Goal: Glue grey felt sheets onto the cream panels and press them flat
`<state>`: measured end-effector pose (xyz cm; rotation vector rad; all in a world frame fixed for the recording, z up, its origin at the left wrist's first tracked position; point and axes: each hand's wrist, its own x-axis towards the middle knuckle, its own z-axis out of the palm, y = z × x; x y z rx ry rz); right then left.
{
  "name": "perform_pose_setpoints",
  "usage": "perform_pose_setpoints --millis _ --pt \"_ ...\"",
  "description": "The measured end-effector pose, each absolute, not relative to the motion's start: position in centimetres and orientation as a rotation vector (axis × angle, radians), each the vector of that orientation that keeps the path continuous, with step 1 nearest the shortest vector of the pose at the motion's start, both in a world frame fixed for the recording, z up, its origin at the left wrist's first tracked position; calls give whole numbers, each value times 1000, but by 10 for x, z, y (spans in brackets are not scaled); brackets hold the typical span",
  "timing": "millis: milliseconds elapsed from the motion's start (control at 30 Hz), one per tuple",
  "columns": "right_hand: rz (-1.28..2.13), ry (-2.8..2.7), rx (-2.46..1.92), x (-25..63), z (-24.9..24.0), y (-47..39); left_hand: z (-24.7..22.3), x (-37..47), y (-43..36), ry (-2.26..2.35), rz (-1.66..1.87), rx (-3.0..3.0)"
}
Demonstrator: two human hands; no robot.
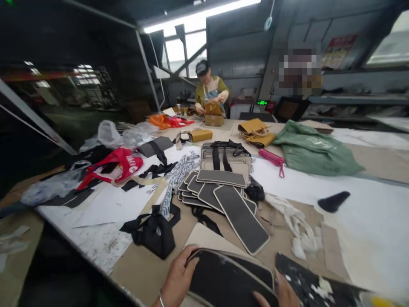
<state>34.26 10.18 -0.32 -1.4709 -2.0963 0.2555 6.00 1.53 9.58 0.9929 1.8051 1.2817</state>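
"Black panels (233,281) with pale edging: where do we have them, and how do our fingers sit?"

"They are at the near side of the table (124,262), between our hands. Our left hand (179,277) pinches their left end, thumb bent over the top face. Our right hand (286,292) is at their right end, a fingertip on the face and the others by the edge; it is partly cut off, so we cannot tell whether those press together."

"What lies around them?"

"We see a pale sheet (206,234) just beyond, a dark board (303,275) with whitish scraps to the right, and black fabric strips (156,238) to the left."

"And farther out?"

"A loose pile of grey panels (209,194), then a pink pouch (270,157) beside a green bag (319,153). Across the table, a person in a cap (209,89) holds a mustard-coloured item (213,108)."
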Motion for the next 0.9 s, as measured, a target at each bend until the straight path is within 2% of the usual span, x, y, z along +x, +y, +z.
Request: perform_pose_setpoints --millis 133,267,333,467,633,767,900 --pt "575 -2210 -1448 331 34 82 136 68 27 1707 1136 1259" --pt "959 -2285 -1452 306 81 112 150 56 53 1575 1118 1379" --pt "1015 -2300 -1434 298 97 133 152 48 77 1561 1158 1380" --pt "840 -2328 -1406 287 102 195 144 35 145 1558 1230 1409" --pt "560 -2432 -1589 267 59 268 102 22 216 1676 1268 1320" --pt "232 -2526 -1646 260 28 281 53 20 209 1820 1383 1062" --pt "-30 -2572 -1558 259 37 275 24 30 177 1826 1332 725"
